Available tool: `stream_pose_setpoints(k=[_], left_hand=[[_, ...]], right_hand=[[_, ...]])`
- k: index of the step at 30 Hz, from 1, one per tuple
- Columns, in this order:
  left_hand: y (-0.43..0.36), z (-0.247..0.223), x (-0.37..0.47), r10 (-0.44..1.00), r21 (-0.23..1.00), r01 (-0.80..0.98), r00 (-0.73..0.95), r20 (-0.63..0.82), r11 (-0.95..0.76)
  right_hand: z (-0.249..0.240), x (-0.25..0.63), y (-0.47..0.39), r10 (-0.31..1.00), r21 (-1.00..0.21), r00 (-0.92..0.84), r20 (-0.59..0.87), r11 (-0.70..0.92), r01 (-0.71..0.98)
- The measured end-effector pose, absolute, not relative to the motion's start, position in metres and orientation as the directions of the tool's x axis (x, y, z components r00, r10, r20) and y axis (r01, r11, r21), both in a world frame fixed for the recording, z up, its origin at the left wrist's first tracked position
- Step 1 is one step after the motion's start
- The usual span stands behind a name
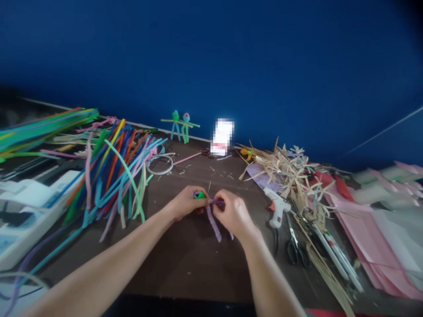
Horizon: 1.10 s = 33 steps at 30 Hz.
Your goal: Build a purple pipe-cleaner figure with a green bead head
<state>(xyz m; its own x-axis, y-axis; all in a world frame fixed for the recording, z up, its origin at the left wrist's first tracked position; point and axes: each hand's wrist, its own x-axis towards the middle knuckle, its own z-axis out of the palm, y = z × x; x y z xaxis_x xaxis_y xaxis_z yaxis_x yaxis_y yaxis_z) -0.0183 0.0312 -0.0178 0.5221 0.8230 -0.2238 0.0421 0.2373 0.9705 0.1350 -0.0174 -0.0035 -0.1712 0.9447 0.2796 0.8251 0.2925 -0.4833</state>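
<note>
- Purple figure (pixel 214 224), frame centre: its wrap may loosen if your pinch slips.
- Your left hand (pixel 189 203), fingers closed, grips its green end; your right hand (pixel 231 210) pinches a purple strand (pixel 218 202) beside it.
- Pipe cleaners (pixel 110 174), centre left, and glue gun (pixel 279 208), centre right: a wide elbow could snag either.
- Most room: table (pixel 185 259), lower centre, down to its near edge.

both hands (pixel 233 212) and forearms (pixel 127 253) are bare.

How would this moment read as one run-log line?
left hand: holding purple-and-green piece | right hand: pinching purple strand | right side: glue gun, scissors
</note>
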Motion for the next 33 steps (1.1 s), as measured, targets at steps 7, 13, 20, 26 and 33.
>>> stream_pose_setpoints(k=[7, 13, 20, 26, 33], left_hand=[[0.029, -0.019, -0.018, 0.79, 0.914, -0.08, 0.535, -0.298, 0.398], [0.031, -0.019, -0.018, 0.851, 0.961, -0.016, 0.467, -0.238, 0.277], [0.032, -0.014, -0.021, 0.811, 0.946, 0.091, 0.493, -0.313, 0.31], [0.031, -0.016, -0.02, 0.802, 0.943, 0.065, 0.51, -0.312, 0.326], [0.035, -0.021, -0.022, 0.7, 0.854, -0.051, 0.599, -0.388, 0.518]], right_hand=[[-0.009, 0.129, -0.021, 0.951, -0.362, -0.05, 0.306, 0.165, 0.917], [-0.009, 0.13, -0.018, 0.965, -0.674, -0.039, 0.261, 0.211, 0.708], [-0.014, 0.13, -0.015, 0.977, -0.827, 0.012, 0.212, 0.173, 0.534], [-0.015, 0.133, -0.013, 0.974, -0.841, -0.054, 0.22, 0.217, 0.496], [-0.013, 0.132, -0.014, 0.942, -0.825, -0.126, 0.31, 0.332, 0.456]])
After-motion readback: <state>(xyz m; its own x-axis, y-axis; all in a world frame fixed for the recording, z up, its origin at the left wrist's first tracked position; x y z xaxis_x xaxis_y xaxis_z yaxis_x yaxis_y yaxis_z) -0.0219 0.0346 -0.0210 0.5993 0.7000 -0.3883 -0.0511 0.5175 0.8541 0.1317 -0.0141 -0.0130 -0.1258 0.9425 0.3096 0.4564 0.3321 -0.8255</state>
